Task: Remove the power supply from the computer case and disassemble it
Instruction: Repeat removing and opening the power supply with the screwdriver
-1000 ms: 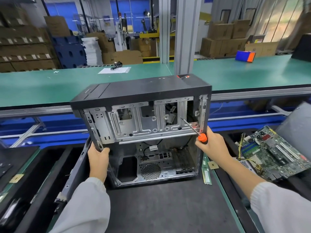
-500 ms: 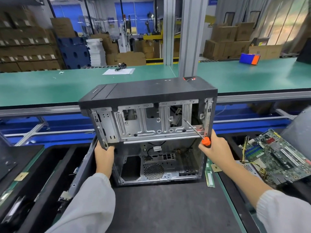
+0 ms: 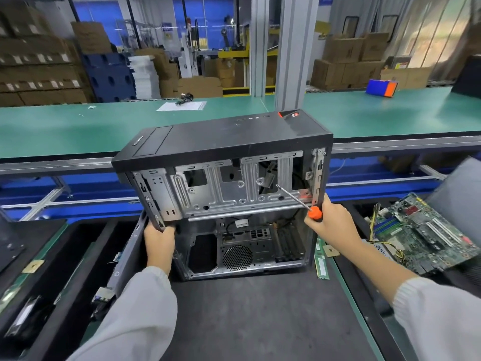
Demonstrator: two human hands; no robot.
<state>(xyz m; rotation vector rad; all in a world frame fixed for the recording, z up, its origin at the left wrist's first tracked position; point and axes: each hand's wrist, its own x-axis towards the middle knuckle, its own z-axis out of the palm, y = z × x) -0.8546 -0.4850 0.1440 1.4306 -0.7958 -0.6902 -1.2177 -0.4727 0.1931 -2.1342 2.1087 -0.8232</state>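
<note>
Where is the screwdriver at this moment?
In the head view, the screwdriver is in the right hand, against the right edge of the computer case; its orange handle is by the hand and its shaft points up-left across the open side.

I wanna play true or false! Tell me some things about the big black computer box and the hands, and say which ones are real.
1. Both hands hold the computer case. True: the left hand grips its left edge, the right hand its right edge.
2. The screwdriver has a blue handle. False: it is orange.
3. The right hand holds the screwdriver. True.
4. The motherboard sits inside the case. False: it lies outside, to the right.
5. The open side of the case faces the person. True.
6. The sheet of paper lies on top of the case. False: it lies on the green bench behind.
</note>
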